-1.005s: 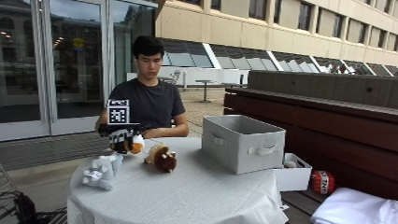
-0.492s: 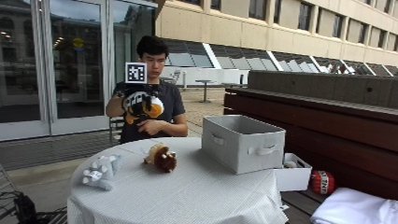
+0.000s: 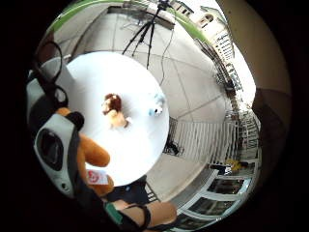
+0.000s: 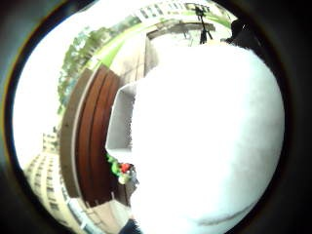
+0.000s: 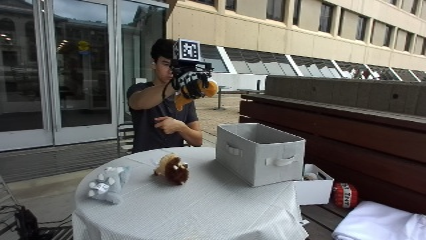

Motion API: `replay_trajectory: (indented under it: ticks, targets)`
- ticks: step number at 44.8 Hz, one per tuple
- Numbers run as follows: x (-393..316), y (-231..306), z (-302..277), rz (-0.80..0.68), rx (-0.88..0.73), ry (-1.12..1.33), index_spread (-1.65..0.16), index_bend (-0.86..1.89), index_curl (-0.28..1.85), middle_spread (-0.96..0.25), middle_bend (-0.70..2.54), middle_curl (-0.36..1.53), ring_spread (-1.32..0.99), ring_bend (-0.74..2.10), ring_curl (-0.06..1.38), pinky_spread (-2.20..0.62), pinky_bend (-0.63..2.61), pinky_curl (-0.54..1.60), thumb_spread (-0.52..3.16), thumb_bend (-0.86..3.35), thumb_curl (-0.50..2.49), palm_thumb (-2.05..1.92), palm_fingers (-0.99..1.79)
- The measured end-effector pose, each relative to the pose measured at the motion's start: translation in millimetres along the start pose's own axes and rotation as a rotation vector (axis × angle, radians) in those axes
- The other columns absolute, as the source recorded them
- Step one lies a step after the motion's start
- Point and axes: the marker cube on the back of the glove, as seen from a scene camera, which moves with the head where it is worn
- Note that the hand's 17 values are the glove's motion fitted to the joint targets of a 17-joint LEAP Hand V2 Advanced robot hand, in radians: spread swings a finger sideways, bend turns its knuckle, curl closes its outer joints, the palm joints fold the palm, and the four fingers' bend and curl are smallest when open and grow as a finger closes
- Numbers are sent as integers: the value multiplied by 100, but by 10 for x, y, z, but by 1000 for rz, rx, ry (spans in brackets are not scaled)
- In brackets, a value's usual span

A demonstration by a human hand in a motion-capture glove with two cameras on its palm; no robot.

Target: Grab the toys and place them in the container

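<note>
No text, brand or number could be read. The orange plush toy [image 3: 91, 154] carried a small white tag [image 3: 96, 177] with red print, and the red ball [image 5: 344, 194] had white lettering, both too small to read.

The round table [image 3: 130, 159] lies below the camera. A brown toy [image 3: 113, 109] lies near its centre; a grey toy [image 3: 156, 104] lies at its 3 o'clock, apart. An orange toy [image 3: 91, 157] sits against the gloved hand [image 3: 55, 145].

Soft, even daylight with faint shadows; palm views overexposed, blurred and warped at the edges.
</note>
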Motion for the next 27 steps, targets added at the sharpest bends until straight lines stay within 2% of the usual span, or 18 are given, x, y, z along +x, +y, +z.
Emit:
replay_trajectory:
  ticks: [8, 17, 27]
  targets:
    - [-898, -187, -170, -99, 17, -55, -37, 10, 51, -44, 77, 62, -46, 115, 49, -46, 95, 40, 63, 15, 84, 70, 94]
    - [-1955, -90, -287, -186, 0, -62, -37, 10, 48, -45, 76, 64, -45, 115, 48, -46, 96, 39, 62, 13, 88, 70, 95]
    - [-2506, -137, -76, -237, -10, -57, -37, 11, 46, -45, 75, 65, -45, 115, 48, -46, 96, 38, 62, 11, 92, 71, 95]
